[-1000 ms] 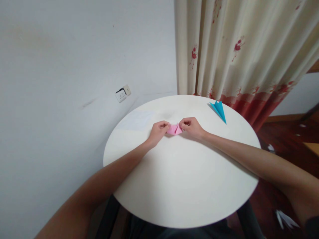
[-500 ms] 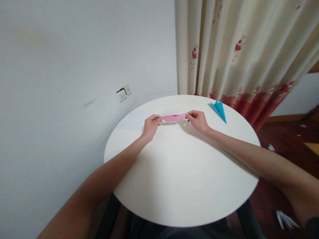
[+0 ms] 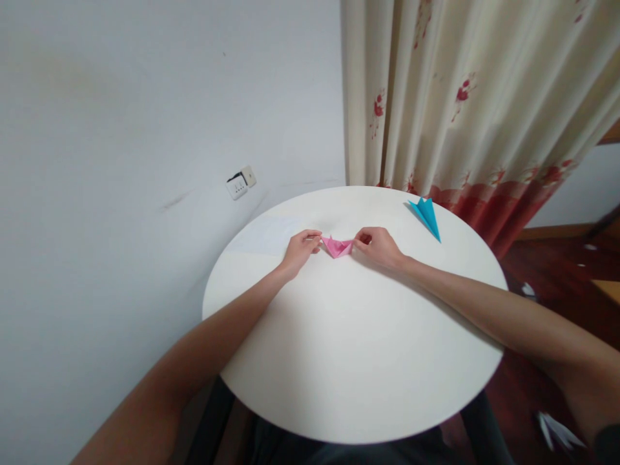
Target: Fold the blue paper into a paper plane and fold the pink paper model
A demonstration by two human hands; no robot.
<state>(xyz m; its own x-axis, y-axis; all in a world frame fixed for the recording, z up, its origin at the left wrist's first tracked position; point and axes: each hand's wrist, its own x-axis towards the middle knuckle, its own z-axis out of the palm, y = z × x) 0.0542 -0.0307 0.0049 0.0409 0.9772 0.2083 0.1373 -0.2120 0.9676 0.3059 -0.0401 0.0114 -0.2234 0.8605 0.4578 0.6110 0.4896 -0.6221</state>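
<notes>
A small pink folded-paper boat [image 3: 338,248] is held between my two hands, low over the round white table [image 3: 358,361]. My left hand [image 3: 301,250] pinches its left tip between thumb and fingers. At the opposite tip, my right hand [image 3: 378,245] grips the paper with thumb and forefinger. The boat's middle sags into a V, with a small peak standing up in it. Whether its underside touches the table I cannot tell.
A blue paper plane [image 3: 427,217] lies at the table's back right. White paper [image 3: 264,234] rests at the back left. Behind stand a wall with a socket [image 3: 237,186] and a patterned curtain [image 3: 436,97]. White paper pieces [image 3: 557,429] lie on the dark floor.
Both hands have come closer together and slightly nearer to me. The pink boat, stretched nearly flat before, is now shorter and opened, with a peak showing in its middle.
</notes>
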